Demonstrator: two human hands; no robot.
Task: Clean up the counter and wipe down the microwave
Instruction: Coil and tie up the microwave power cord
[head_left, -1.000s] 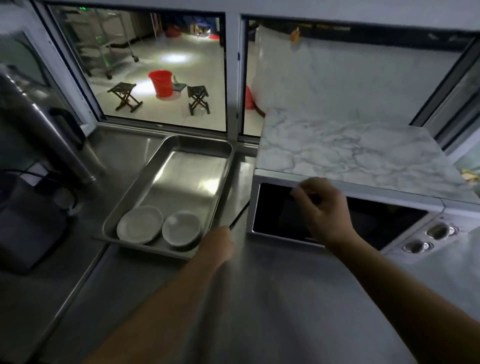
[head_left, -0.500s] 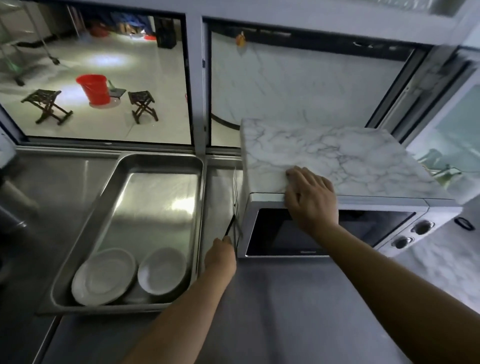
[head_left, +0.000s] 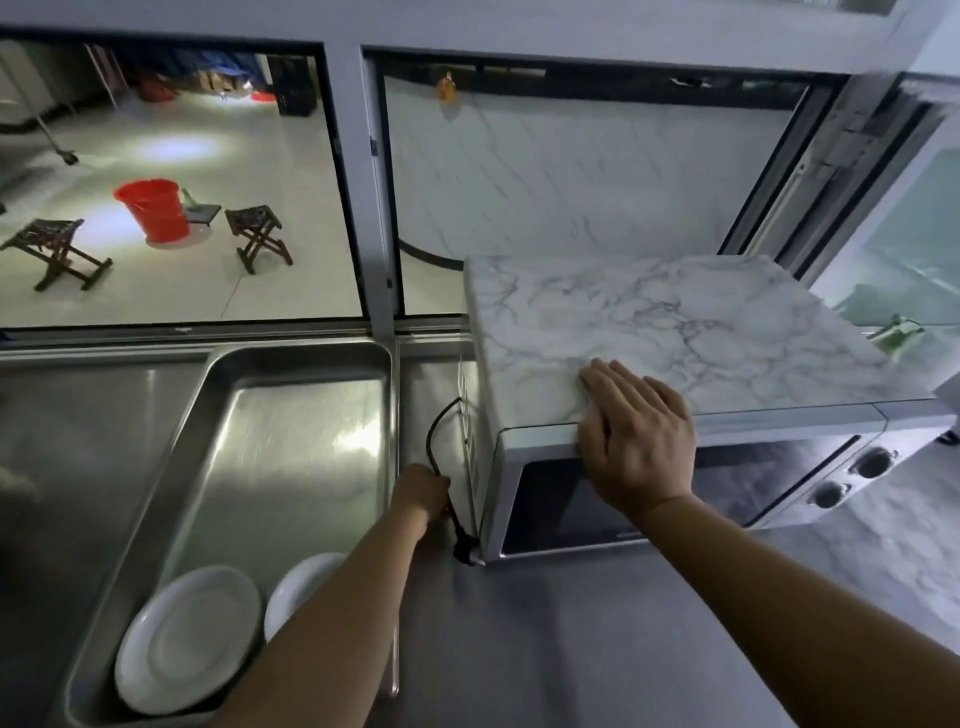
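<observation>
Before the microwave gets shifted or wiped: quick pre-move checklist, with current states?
1. Right hand steadying the microwave: ok, flat on the front top edge.
2. Left hand has the black cord: ok, closed on it beside the microwave's left side.
3. Cord unplugged: cannot tell, the far end is hidden.
4. Microwave door shut: ok, it looks flush.
5. Wiping cloth in hand: not ok, none visible.
6. Metal tray clear of the microwave: ok, gap between them; two white plates sit at its near end.
</observation>
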